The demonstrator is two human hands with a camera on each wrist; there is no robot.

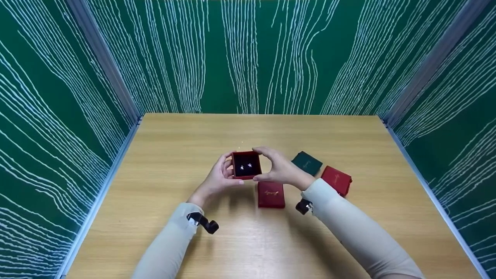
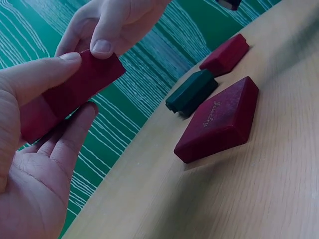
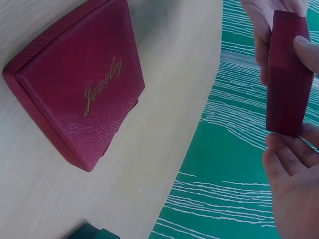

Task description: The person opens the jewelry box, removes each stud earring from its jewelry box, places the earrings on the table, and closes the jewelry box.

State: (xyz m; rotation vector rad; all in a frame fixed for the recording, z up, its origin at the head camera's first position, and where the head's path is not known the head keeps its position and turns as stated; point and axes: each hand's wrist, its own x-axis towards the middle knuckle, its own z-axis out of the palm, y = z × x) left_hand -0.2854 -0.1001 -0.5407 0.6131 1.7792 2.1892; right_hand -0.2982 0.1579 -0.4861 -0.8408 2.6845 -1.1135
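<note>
Both hands hold a small red jewelry box (image 1: 247, 179) above the table. Its dark lining faces up in the head view, with two small silvery star-shaped earrings (image 1: 245, 166) on it. My left hand (image 1: 221, 175) grips the box's left side, its thumb along the near edge. From the right, my right hand (image 1: 279, 167) pinches it between thumb and fingers, at the far and near corners. The left wrist view shows the red outer side of the box (image 2: 82, 84) between both hands; the right wrist view shows its side (image 3: 288, 94) too.
A red box marked "Jewelry" (image 1: 271, 195) lies on the wooden table (image 1: 162, 162) just below the hands. To the right are a dark green box (image 1: 307, 163) and another red box (image 1: 336, 180), near the right sleeve. Tiny bright specks (image 1: 241, 145) lie beyond the held box. Green walls surround the table.
</note>
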